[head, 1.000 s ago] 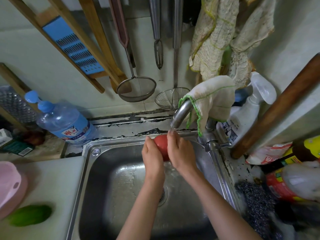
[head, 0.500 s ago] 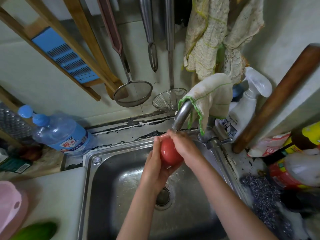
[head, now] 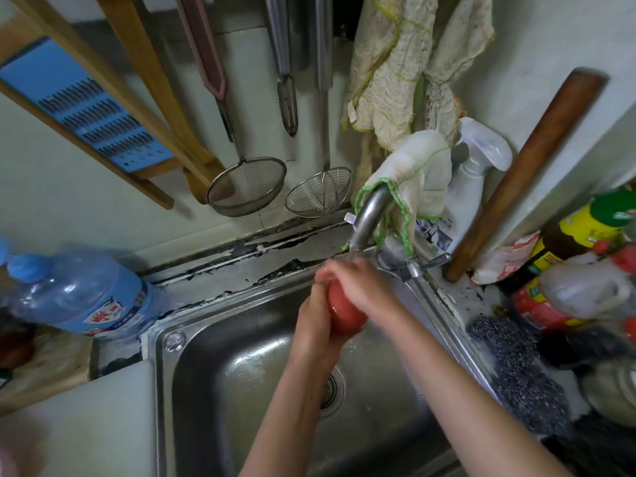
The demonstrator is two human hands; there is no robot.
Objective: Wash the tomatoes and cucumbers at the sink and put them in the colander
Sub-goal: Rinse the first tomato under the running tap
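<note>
Red tomato [head: 345, 314], long axis steep, under faucet [head: 369, 216]

Red tomato [head: 344, 313], wet, held between both hands under tap, above sink [head: 241, 373].

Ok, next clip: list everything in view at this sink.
tomato: one, red, under tap, between both hands
sink: one, steel, centre
tap: one, steel, behind sink
cloth: one, white, draped over tap
water bottle: one, blue, left counter
grater: one, blue, wall upper left
mesh strainer: one, metal, hanging on wall
wire skimmer: one, metal, hanging on wall
spray bottle: one, white, right of tap
rolling pin: one, brown, leaning right
left hand: one, grips tomato
right hand: one, grips tomato
</note>
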